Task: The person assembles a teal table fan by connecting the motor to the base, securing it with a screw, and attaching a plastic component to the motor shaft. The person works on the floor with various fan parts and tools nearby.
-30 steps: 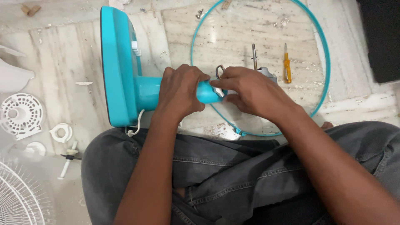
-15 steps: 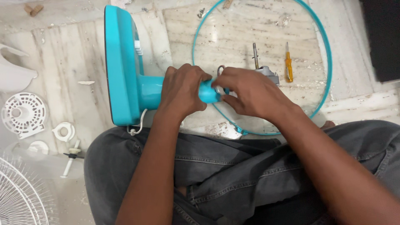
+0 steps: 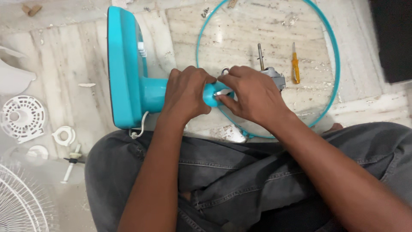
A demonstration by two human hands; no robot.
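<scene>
The end of the turquoise fan stand (image 3: 128, 73) is mostly hidden: both hands cover the neck, so the joint where it meets the grey motor housing (image 3: 275, 77) cannot be made out, and only a corner of that housing and its steel shaft (image 3: 260, 56) show past the knuckles. Something small and pale sits at the right fingertips, too covered to name. A white wire fan guard (image 3: 19, 202) is cut off at the lower left edge, and a white plastic piece (image 3: 13, 77) at the left edge.

The stand lies on its side on the marble floor (image 3: 64, 47), base upright to the left, neck pointing right, just above the person's crossed legs in grey jeans (image 3: 214, 172). The left hand (image 3: 186, 94) wraps the neck from above, fingers curled closed around it. The right hand (image 3: 253, 94) meets it at the neck's tip, thumb and fingers pinched together there.

One turquoise guard ring (image 3: 332, 81) encircles the hands' work area. One yellow-handled screwdriver (image 3: 295, 64) lies inside it. One round white vented cover (image 3: 21, 118) lies to the left.
</scene>
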